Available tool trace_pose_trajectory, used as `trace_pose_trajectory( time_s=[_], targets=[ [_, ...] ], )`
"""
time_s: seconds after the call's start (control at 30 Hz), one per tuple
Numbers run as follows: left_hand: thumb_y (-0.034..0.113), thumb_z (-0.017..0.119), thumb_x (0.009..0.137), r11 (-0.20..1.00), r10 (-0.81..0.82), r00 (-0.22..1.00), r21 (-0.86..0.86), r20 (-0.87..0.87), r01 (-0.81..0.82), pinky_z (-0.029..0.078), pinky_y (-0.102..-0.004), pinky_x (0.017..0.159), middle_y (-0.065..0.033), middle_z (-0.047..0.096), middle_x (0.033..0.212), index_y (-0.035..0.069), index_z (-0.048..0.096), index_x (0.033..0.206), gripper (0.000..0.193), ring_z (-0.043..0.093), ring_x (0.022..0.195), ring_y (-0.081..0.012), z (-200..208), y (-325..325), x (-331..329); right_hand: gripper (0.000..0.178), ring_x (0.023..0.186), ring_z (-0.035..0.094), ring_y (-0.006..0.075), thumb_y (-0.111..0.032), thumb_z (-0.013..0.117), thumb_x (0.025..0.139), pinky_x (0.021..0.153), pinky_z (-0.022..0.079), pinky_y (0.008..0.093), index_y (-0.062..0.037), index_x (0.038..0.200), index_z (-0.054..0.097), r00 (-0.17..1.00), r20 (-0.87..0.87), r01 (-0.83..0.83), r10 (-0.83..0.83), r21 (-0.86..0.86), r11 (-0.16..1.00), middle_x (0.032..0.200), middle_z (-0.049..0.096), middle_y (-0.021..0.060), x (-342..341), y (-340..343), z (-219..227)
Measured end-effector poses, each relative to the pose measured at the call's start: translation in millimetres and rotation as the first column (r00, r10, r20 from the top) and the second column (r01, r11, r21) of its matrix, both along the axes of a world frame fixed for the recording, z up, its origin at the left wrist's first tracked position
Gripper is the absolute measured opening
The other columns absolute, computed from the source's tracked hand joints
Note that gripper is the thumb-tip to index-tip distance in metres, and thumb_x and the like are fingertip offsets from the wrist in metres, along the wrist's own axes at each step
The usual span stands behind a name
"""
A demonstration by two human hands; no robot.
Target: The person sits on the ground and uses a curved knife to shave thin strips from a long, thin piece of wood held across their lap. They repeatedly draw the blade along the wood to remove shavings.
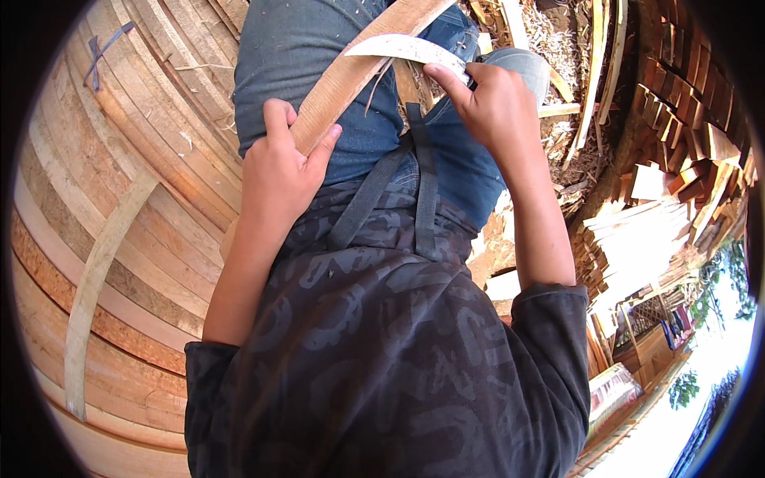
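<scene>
Planks (pixel 119 135) laid side by side down the left, a big heap of split wood (pixel 685 159) off to the right, shavings (pixel 550 40) on the ground: proper woodworking spot. The wood strip (pixel 339 95) slants over the jeans (pixel 291 44), near end wrapped in the left hand (pixel 280 169), thumb along its edge. The right hand (pixel 500 102) is closed round the grip of a curved knife (pixel 398 45), thumb up by the base of the blade, which lies across the strip; can't tell how deep it's biting. Looks like edge trimming to me, with a thin splinter hanging off near the blade. I'd keep the angle shallow, take skinny passes and ease off if the grain starts tearing. Watch that thigh under the strip, and keep the left thumb behind the cut.
</scene>
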State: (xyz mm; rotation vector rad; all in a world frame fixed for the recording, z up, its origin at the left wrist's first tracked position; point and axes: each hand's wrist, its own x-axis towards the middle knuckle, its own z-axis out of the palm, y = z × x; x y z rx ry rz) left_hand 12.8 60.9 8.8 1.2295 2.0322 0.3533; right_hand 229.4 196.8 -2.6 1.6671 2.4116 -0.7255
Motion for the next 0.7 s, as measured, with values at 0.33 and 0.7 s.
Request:
trace_pose_trajectory(
  time_s=[0.33,0.7],
  targets=[
    [0.037,0.069,0.088,1.0,0.002,0.999,0.009,0.046,-0.002,0.048,-0.0505,0.056,-0.0264,0.059,0.065,0.003,0.039,0.102,0.048,0.063,0.067,-0.0479,0.9,3.2,0.6,0.069,0.059,0.064,0.0397,-0.068,0.058,0.082,0.055,0.052,0.0458,-0.0021,0.067,0.069,0.999,0.01,-0.048,0.047,0.083,0.995,0.058,0.061,0.0207,8.2,12.9,-15.5],
    [0.032,0.068,0.09,0.992,-0.032,0.999,0.125,0.04,0.027,0.047,-0.0499,0.056,-0.025,0.058,0.066,0.004,0.04,0.101,0.041,0.062,0.067,-0.0477,-6.1,-5.7,-8.4,0.072,0.079,0.066,0.0415,-0.064,0.045,0.093,0.076,0.05,0.0463,0.0033,0.084,0.071,0.83,0.293,0.476,-0.475,0.073,0.877,0.08,0.064,0.0284,167.3,85.4,-38.5]
  ],
)
